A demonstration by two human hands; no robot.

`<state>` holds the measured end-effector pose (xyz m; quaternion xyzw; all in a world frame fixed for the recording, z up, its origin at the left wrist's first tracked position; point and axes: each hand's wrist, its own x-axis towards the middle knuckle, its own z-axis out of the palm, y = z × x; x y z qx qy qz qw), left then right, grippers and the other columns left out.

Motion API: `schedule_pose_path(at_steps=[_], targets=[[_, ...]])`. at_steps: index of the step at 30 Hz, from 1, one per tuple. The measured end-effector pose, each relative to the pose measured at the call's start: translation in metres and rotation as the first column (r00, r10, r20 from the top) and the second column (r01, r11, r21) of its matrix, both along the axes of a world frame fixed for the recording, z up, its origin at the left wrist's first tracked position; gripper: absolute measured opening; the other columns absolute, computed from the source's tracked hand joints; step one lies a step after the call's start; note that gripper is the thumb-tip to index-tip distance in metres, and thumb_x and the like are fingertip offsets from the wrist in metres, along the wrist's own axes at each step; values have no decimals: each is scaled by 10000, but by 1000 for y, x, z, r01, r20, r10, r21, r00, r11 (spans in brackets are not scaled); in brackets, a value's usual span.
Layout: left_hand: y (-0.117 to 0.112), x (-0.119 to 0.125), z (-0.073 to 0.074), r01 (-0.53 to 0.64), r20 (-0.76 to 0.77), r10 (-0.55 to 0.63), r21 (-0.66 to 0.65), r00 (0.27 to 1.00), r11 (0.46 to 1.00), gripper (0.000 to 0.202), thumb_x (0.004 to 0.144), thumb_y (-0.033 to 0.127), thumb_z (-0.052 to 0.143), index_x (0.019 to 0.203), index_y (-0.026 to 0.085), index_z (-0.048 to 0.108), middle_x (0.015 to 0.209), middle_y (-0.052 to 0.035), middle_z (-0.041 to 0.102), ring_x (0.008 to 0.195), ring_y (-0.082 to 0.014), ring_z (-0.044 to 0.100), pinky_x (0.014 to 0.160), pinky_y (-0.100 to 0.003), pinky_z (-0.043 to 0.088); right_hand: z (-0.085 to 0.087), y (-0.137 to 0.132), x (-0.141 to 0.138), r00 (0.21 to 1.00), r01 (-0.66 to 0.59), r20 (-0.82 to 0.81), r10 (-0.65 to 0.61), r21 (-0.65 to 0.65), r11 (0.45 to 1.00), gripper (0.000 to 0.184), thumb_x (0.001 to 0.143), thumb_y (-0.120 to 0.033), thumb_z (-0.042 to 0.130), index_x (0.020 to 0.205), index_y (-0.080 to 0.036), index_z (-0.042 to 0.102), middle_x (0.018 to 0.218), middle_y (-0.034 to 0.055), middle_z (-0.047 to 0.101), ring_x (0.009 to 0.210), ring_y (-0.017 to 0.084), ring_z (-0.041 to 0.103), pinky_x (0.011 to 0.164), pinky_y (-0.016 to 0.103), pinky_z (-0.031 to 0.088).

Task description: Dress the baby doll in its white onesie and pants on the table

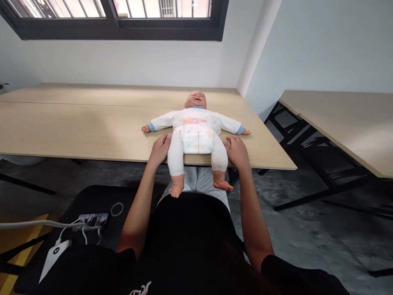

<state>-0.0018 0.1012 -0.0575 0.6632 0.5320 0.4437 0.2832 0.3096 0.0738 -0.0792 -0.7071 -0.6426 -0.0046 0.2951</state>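
Note:
A baby doll (195, 125) in a white romper with blue cuffs lies on its back on a light wooden table (76, 127), arms spread, head toward the wall. Its legs hang over the near table edge. A diaper (197, 141) with a faint print covers its hips. My left hand (159, 149) rests on the table edge against the doll's hip and thigh, fingers curled inward. My right hand (236, 150) lies on the other side by the doll's other thigh, fingers bent down onto the table.
A second wooden table (337, 123) on a black frame stands to the right across a grey floor gap. At lower left a black seat (89, 205) holds a phone (92, 220), a ring-shaped band (117, 209) and a white charger (53, 256) with cables. A window runs above.

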Motion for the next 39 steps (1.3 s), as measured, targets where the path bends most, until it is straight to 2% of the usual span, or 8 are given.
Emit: schedule_pose_path(at_steps=[5,13,16,24,29,35,39], targets=[[-2,0,1,0,3,0,3,1000,1000,378,1027,457,422,931,178,659,1048,-84,745,1039,-261,649,968,-341,485,-3,2,1,1000,-14,-14,14,25,1000,384,999,-308,454,1229,-102,683,1250,219,666,1188,357,606,1088,503,482],[-3,-2,-4,13,18,-14,29,1000,999,394,1048,457,429,944,168,675,1036,-93,745,1042,-273,655,982,-362,492,-3,1,0,999,-16,-36,17,17,1000,414,985,-309,443,1241,-80,675,1267,239,643,1202,375,596,1089,538,473],[-2,-2,-5,5,20,-6,35,1000,999,402,1054,473,434,947,168,673,1028,-91,742,1038,-268,654,979,-358,491,-2,1,-1,999,-15,-31,16,8,1000,429,984,-304,452,1253,-52,670,1281,248,631,1213,377,589,1105,529,463],[0,-3,-7,20,9,-21,50,1000,999,378,1072,428,419,879,177,625,983,-79,723,1002,-250,645,949,-342,486,-6,1,0,999,-18,-39,20,34,999,407,990,-315,450,1235,-83,677,1243,233,642,1207,366,577,1105,520,456],[1,-3,-8,32,26,-34,66,999,997,358,1080,400,429,914,169,647,1047,-85,735,1043,-247,650,964,-331,476,-8,2,0,999,-18,-42,19,45,999,404,1001,-327,445,1234,-90,676,1228,230,638,1211,359,573,1101,518,454],[0,-3,-9,29,36,-31,67,999,997,393,1083,449,449,877,173,638,975,-76,727,1019,-251,648,975,-337,478,-12,5,3,999,-18,-36,19,40,999,389,991,-311,465,1236,-94,675,1240,226,634,1219,353,571,1103,518,453],[-1,-2,-9,27,25,-29,70,999,997,372,1088,413,435,874,174,622,943,-67,714,1001,-247,641,966,-335,478,-12,4,3,999,-16,-39,18,36,999,396,982,-299,467,1244,-81,669,1242,234,632,1220,350,574,1106,513,453]])
